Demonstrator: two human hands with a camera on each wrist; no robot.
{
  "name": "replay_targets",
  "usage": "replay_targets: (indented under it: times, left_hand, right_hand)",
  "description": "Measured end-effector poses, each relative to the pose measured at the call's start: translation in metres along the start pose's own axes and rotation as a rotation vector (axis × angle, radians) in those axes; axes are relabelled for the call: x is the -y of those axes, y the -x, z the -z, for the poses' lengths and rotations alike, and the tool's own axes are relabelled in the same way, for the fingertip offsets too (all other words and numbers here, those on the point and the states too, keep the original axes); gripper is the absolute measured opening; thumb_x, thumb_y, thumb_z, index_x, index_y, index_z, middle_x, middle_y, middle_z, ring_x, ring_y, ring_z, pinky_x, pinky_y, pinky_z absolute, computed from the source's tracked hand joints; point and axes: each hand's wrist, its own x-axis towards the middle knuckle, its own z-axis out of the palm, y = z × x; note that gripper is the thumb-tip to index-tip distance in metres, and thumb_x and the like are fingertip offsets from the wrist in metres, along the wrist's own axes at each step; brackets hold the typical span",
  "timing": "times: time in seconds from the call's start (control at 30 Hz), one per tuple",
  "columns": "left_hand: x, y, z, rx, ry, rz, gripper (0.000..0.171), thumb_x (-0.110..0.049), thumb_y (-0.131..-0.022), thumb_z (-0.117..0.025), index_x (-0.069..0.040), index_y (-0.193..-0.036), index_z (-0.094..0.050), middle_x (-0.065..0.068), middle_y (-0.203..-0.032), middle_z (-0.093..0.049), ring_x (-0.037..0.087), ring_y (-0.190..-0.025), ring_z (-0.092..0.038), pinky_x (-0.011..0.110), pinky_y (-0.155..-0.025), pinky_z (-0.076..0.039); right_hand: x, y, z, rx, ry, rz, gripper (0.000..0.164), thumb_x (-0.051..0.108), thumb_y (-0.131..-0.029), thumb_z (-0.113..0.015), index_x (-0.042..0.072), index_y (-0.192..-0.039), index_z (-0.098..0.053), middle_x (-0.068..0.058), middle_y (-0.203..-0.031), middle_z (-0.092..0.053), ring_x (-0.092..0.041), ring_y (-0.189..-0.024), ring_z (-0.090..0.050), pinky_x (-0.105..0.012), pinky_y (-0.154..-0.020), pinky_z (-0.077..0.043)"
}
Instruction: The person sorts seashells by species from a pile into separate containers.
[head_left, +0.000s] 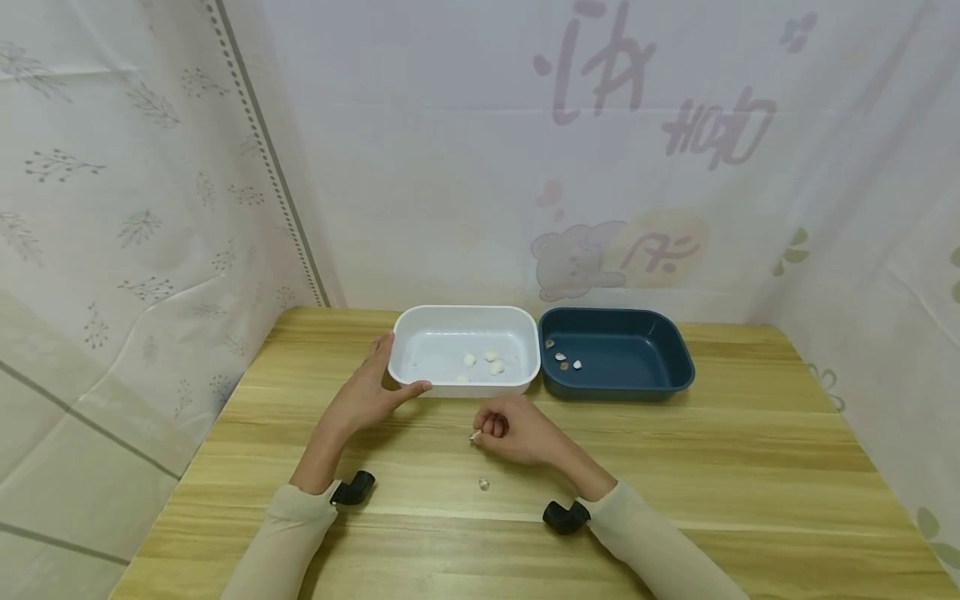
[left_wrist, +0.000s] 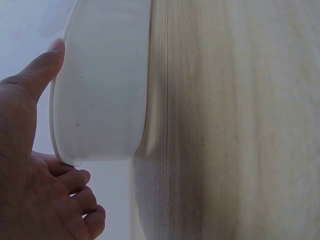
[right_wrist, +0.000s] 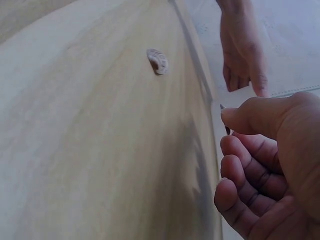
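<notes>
You work at a light wooden bench [head_left: 750,467] with a straight grain running side to side. At its far edge sit two rounded rectangular tubs touching side by side: a white tub [head_left: 465,360] on your left and a dark blue tub [head_left: 615,360] on your right. Nearer to you, on the bare wood, lies one small pale shell [head_left: 483,483], well apart from both tubs. In your right wrist view the same shell [right_wrist: 158,61] shows as a ribbed, rounded piece lying alone on the grain.
</notes>
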Motion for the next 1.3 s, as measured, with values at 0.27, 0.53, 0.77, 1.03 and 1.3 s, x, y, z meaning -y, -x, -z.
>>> replay_targets:
  times: [0.27,0.53,0.77,1.03,1.3]
  left_hand:
    - [0.0,0.0,0.0,0.0,-0.003,-0.002,0.124,-0.08,-0.082,-0.064,-0.023,-0.166,0.007,0.021,-0.173,-0.002,0.046,-0.158,-0.011,0.073,-0.118,-0.023]
    - [0.001,0.0,0.0,0.0,0.0,-0.011,0.125,-0.079,-0.083,-0.064,-0.022,-0.166,0.009,0.02,-0.173,0.0,0.044,-0.159,-0.008,0.072,-0.119,-0.022]
    - [0.001,0.0,0.0,0.004,-0.002,-0.01,0.126,-0.08,-0.082,-0.064,-0.02,-0.165,0.009,0.018,-0.173,0.001,0.041,-0.16,-0.005,0.071,-0.121,-0.02]
    - [0.001,0.0,0.0,0.003,-0.009,-0.01,0.126,-0.08,-0.082,-0.064,-0.019,-0.166,0.008,0.018,-0.173,0.0,0.039,-0.16,-0.004,0.07,-0.121,-0.02]
    - [0.001,0.0,0.0,0.004,-0.006,-0.008,0.126,-0.08,-0.082,-0.064,-0.02,-0.165,0.009,0.016,-0.173,0.003,0.039,-0.16,-0.003,0.071,-0.121,-0.02]
  right_hand:
    - [-0.001,0.014,0.013,-0.054,0.015,-0.024,0.009,0.019,-0.089,-0.079,0.019,-0.094,-0.071,0.01,-0.08,-0.063,-0.004,-0.073,-0.058,-0.02,-0.067,-0.052]
    - [0.0,0.024,0.027,-0.12,-0.002,-0.014,0.008,0.012,-0.089,-0.078,0.015,-0.094,-0.073,0.006,-0.08,-0.066,-0.004,-0.071,-0.057,-0.02,-0.063,-0.051]
    - [-0.002,0.03,0.041,-0.167,0.03,0.019,0.006,0.014,-0.091,-0.077,0.017,-0.095,-0.074,0.007,-0.08,-0.067,-0.002,-0.071,-0.057,-0.02,-0.064,-0.052]
    - [0.0,0.033,0.061,-0.207,0.031,-0.02,0.007,0.017,-0.091,-0.078,0.016,-0.097,-0.075,0.006,-0.081,-0.067,-0.005,-0.071,-0.058,-0.021,-0.063,-0.051]
    - [-0.005,0.035,0.079,-0.232,0.058,-0.043,0.007,0.017,-0.092,-0.078,0.017,-0.097,-0.074,0.006,-0.081,-0.067,-0.007,-0.069,-0.057,-0.021,-0.061,-0.05]
